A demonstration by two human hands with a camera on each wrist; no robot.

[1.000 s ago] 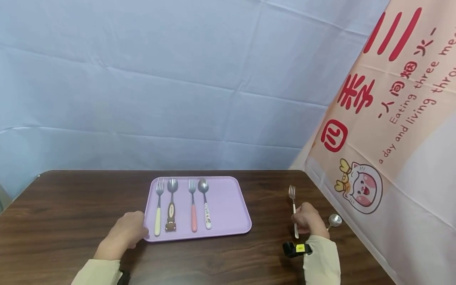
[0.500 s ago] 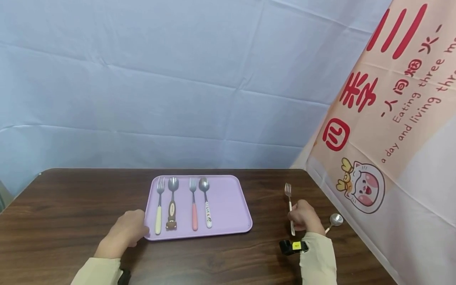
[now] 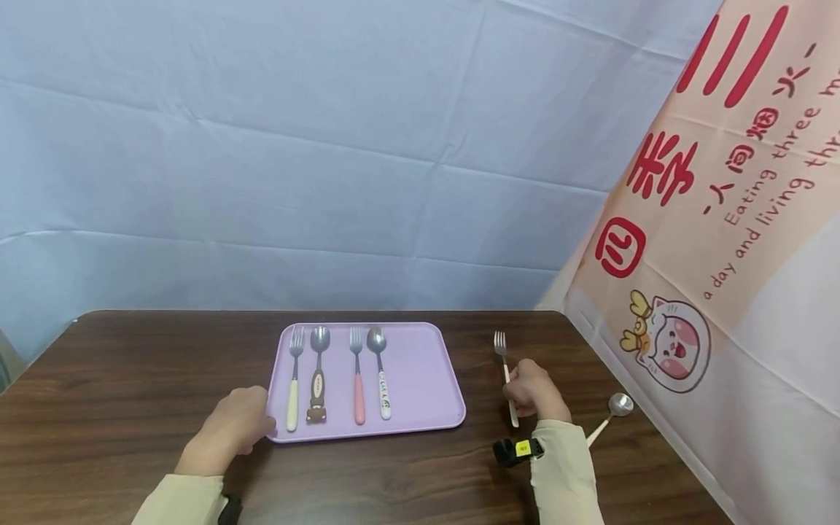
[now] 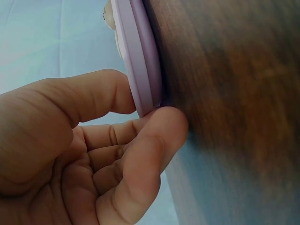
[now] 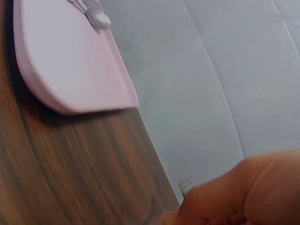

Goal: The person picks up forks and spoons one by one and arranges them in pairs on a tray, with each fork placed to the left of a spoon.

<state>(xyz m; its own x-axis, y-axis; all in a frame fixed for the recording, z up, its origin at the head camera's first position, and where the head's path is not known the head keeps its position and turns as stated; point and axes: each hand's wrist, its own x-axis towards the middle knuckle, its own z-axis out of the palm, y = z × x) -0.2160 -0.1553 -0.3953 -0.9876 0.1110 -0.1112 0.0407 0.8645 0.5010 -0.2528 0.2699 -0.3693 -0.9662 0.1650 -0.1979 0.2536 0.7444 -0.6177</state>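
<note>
My left hand point(image 3: 232, 421) pinches the near left corner of a lilac tray point(image 3: 420, 386), thumb at the rim and fingertips against its outer side in the left wrist view. On the tray lie a fork with a cream handle point(image 3: 292, 405), a spoon with a brown bear handle point(image 3: 317, 386), a fork with a pink handle point(image 3: 359, 397) and a spoon with a patterned white handle point(image 3: 383, 390). To the right of the tray, my right hand point(image 3: 533, 390) grips a white-handled fork point(image 3: 507, 372) by its handle, tines pointing away. Only its tines show in the right wrist view.
A white-handled spoon point(image 3: 620, 405) lies on the dark wooden table point(image 3: 472, 467) to the right of my right forearm. Pale blue cloth point(image 3: 328, 146) hangs behind the table, and a printed cloth point(image 3: 735, 219) hangs along the right edge.
My right hand has moved left toward the tray with the white-handled fork, showing more of the spoon's handle behind it. The left hand stays at the tray corner.
</note>
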